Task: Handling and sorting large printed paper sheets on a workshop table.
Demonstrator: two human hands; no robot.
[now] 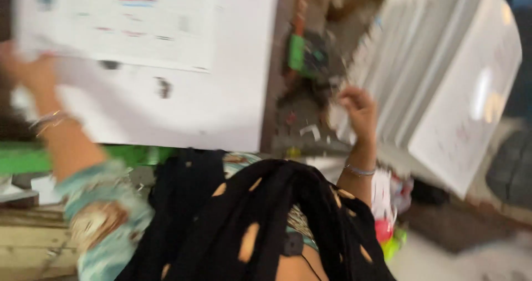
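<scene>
The view is motion-blurred. My left hand (pixel 30 70) is raised at the far left and grips the left edge of a printed white sheet (pixel 119 23) that lies over a larger white sheet (pixel 221 98). My right hand (pixel 359 110) is up at the centre right, fingers curled against the near corner of a stack of white sheets (pixel 443 76) that slants to the upper right. Whether it grips the stack I cannot tell. Thin bracelets are on both wrists.
A black cloth with pale spots (pixel 260 220) drapes over my front at the bottom. A green object (pixel 296 52) and small scraps lie in the dark gap between the sheets. A green surface (pixel 22 158) and wooden boards (pixel 27 242) are at the left.
</scene>
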